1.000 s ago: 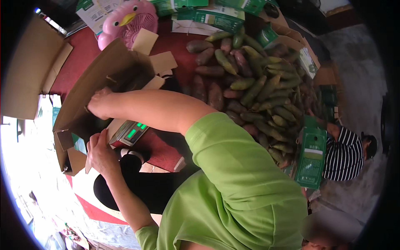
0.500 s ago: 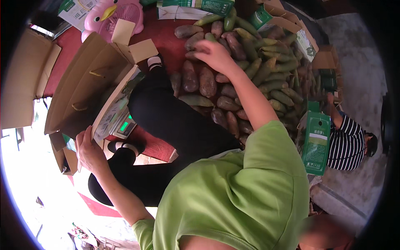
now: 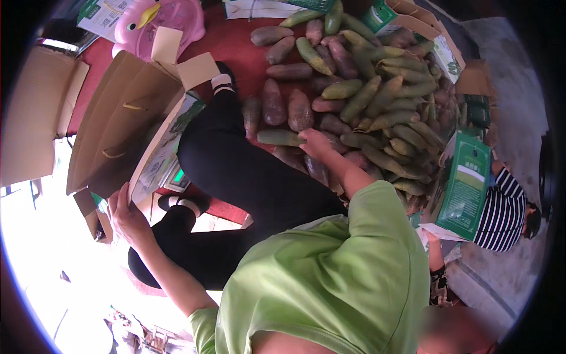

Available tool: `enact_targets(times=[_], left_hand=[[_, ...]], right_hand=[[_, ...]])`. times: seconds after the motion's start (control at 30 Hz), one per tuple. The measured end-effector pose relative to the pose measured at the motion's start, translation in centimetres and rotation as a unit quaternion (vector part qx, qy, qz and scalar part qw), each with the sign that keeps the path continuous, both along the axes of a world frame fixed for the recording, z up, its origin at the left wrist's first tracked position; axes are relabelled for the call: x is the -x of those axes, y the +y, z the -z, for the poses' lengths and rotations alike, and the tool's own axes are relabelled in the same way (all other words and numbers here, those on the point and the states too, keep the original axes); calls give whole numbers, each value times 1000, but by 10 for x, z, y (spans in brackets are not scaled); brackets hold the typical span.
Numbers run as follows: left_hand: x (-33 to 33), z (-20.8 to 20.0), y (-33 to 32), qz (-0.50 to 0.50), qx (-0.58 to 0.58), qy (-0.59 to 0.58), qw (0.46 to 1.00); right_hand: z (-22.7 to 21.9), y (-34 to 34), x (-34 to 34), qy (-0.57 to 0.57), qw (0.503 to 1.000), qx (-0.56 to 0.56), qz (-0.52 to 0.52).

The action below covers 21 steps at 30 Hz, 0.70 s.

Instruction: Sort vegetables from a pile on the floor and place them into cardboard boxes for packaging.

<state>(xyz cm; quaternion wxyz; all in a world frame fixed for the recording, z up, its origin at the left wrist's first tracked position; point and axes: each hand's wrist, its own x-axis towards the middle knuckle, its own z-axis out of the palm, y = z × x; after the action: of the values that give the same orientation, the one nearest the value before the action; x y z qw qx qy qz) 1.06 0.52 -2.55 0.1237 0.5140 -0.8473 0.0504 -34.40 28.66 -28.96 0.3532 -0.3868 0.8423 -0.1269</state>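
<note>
Hands at work: two, both of the person in the green shirt (image 3: pixel 330 265).
Right hand (image 3: pixel 318 146): fingers on the right end of one green root (image 3: pixel 277 137); from where I stand I cannot tell whether the grip has closed on it.
Green root under hand: one, lying at the pile's left side, just below two upright red roots (image 3: pixel 288 105).
Left hand (image 3: pixel 128 219): one, grasping the near edge of the open carton (image 3: pixel 154 150) between thumb and fingers.
Open carton: one, tilted, with two rope handles (image 3: pixel 113 154) on its inner wall.
Scale (image 3: pixel 180 176): one, display lit green, mostly hidden by the carton wall.
Pile (image 3: pixel 383 112): at least ten green and six red roots; overlap prevents a full count.
Pink basin (image 3: pixel 168 41): one, beyond the carton.
Green box (image 3: pixel 464 183): one, right of the pile.
Other people: two, at right; one wears a striped shirt (image 3: pixel 502 212).
</note>
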Motion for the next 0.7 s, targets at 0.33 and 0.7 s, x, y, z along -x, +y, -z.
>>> enact_targets(times=[0.33, 0.7], left_hand=[[14, -14, 8, -45, -40, 2, 998], [9, -17, 6, -28, -26, -2, 999]], right_hand=[[21, -72, -43, 120, 988, 0, -98], [59, -83, -50, 191, 949, -74, -242]])
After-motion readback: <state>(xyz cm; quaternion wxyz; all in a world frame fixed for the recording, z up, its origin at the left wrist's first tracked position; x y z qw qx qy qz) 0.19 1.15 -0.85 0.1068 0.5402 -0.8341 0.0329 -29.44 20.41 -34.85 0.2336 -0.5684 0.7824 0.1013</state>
